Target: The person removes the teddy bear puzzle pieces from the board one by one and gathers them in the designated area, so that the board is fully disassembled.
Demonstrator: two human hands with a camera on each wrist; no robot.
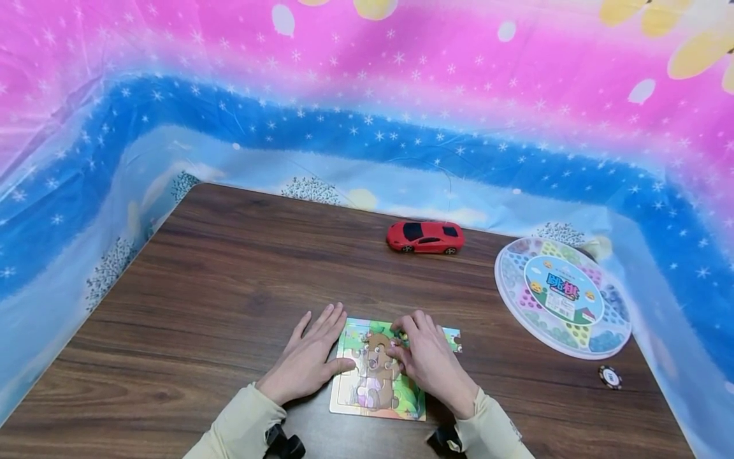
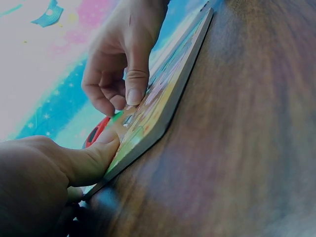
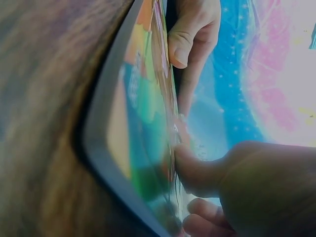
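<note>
From here I'm seemingly fitting the puzzle [image 1: 375, 389], left hand [image 1: 309, 363] at its nine o'clock, fingers straight, right hand [image 1: 430, 357] at two, fingers curled, grip unclear, alignment needed next.

Table [image 1: 229, 268]: brown wood grain, before you
Puzzle [image 1: 378, 398]: close to you
Red car [image 1: 425, 238]: near far edge
Game board [image 1: 563, 298]: your right
Chip [image 1: 610, 377]: near it

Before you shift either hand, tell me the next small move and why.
I'd probably nudge the notched piece inward with the right hand: it seems to jut past the right edge of the puzzle, and that hand is right beside it. The left hand has its thumb on the opposite side, which should help steady things.
</note>
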